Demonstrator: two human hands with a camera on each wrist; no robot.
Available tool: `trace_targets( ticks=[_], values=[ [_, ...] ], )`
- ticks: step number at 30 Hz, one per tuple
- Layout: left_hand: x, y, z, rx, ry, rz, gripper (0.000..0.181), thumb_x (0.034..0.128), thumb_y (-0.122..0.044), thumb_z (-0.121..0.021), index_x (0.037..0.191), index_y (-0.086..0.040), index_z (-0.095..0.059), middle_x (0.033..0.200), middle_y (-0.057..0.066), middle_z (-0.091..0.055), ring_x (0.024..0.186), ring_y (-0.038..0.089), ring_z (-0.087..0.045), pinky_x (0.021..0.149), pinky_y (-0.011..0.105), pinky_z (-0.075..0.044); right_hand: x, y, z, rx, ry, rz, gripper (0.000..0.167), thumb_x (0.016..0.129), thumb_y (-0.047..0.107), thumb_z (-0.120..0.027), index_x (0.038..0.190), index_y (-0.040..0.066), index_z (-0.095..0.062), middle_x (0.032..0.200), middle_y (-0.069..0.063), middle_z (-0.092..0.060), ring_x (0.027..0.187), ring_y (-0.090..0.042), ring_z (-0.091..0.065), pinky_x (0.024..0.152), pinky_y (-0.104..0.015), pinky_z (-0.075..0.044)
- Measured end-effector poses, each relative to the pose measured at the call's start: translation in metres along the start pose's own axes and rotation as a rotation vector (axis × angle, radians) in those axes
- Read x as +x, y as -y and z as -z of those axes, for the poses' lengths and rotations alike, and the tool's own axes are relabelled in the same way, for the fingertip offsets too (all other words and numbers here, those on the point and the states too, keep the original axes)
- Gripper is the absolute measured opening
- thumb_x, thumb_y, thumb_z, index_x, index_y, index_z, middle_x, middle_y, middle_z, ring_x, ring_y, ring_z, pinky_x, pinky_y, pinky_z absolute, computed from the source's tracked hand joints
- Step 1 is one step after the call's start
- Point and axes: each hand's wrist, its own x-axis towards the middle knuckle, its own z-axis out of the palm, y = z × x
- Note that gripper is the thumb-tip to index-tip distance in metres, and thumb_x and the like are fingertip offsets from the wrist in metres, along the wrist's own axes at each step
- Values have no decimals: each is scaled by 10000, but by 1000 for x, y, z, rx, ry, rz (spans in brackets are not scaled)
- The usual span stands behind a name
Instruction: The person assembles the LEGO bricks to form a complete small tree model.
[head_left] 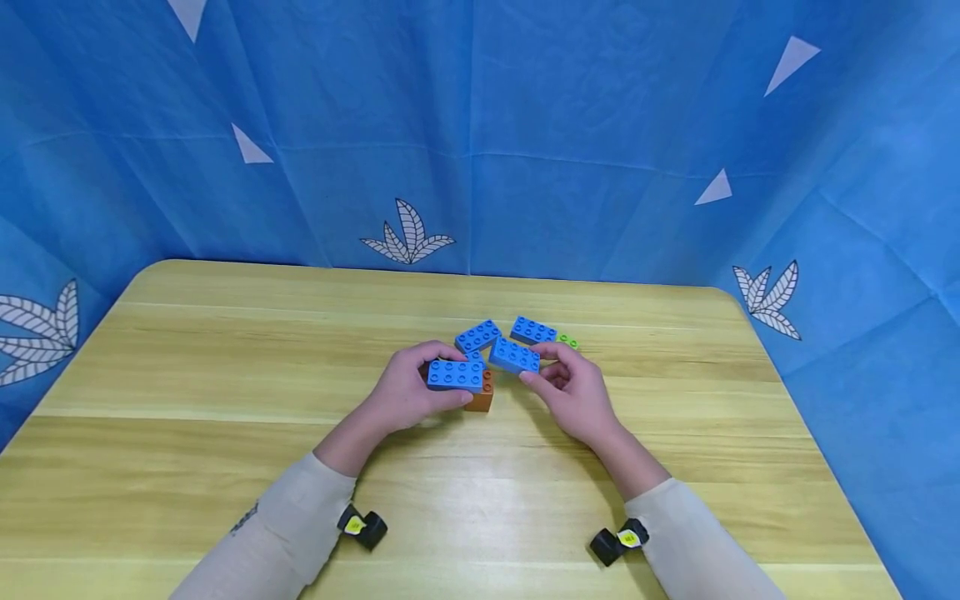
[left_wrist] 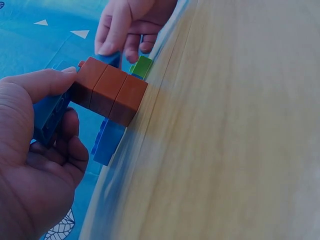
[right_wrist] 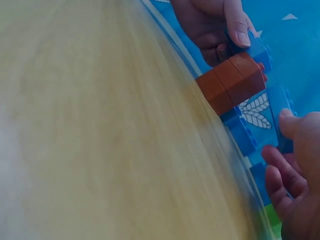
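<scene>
While the left hand (head_left: 415, 389) pinches a blue brick (head_left: 455, 377) right by the brown stack (head_left: 478, 403), the right hand (head_left: 573, 392) grips a second blue brick (head_left: 514, 356) above the counter (head_left: 225, 358). Probably mid-assembly; next move likely needs studs aligned, then a firm press. Left brick's underside hidden, so can't tell whether it's attached; green brick (head_left: 568, 340) only partly visible.

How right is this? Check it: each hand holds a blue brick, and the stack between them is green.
Wrong colour: the stack is brown, not green, as the left wrist view shows. The left hand does hold a blue brick, the right hand another.
</scene>
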Motion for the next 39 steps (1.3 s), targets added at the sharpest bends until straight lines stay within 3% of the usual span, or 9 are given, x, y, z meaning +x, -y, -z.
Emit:
trace_targets(
  ticks=[5, 13, 19, 31, 39],
  values=[
    [0, 1, 0, -5, 1, -14, 417, 762, -164, -895, 1130, -142, -700, 1213, 60, -635, 1053, 260, -585, 888, 414, -500, -5, 6, 2, 96, 18, 10, 324, 911, 83, -747, 1218, 72, -641, 1025, -102, -638, 856, -230, -629, 769, -295, -536],
    [0, 0, -1, 27, 0, -2, 410, 773, -202, -890, 1136, -166, -701, 1236, 19, -631, 1152, 264, -543, 969, 454, -455, -11, 10, 2, 188, 57, 47, 389, 872, -52, -740, 1244, -10, -635, 1150, -142, -644, 917, -280, -634, 841, -295, -532],
    [1, 1, -1, 35, 1, -8, 409, 774, -199, -889, 1138, -164, -705, 1225, 21, -635, 1114, 259, -556, 941, 439, -472, -11, 10, 2, 233, 75, 87, 375, 857, -75, -745, 1215, -4, -657, 1014, -157, -659, 869, -265, -630, 786, -283, -538],
    [2, -2, -2, 55, 26, -104, 459, 799, -153, -865, 1230, -177, -709, 1249, 22, -631, 1161, 262, -539, 967, 462, -417, -10, 13, -7, 330, 57, 99, 361, 839, -89, -752, 1184, -34, -659, 905, -225, -623, 777, -255, -589, 658, -250, -511],
    [4, -4, -10, 21, 25, -175, 398, 850, -216, -826, 1225, -134, -721, 1130, 2, -642, 980, 222, -557, 784, 391, -463, -9, 15, -13, 313, 51, 106, 334, 834, -75, -767, 1150, -10, -681, 837, -156, -577, 697, -227, -497, 575, -232, -423]
  ],
)
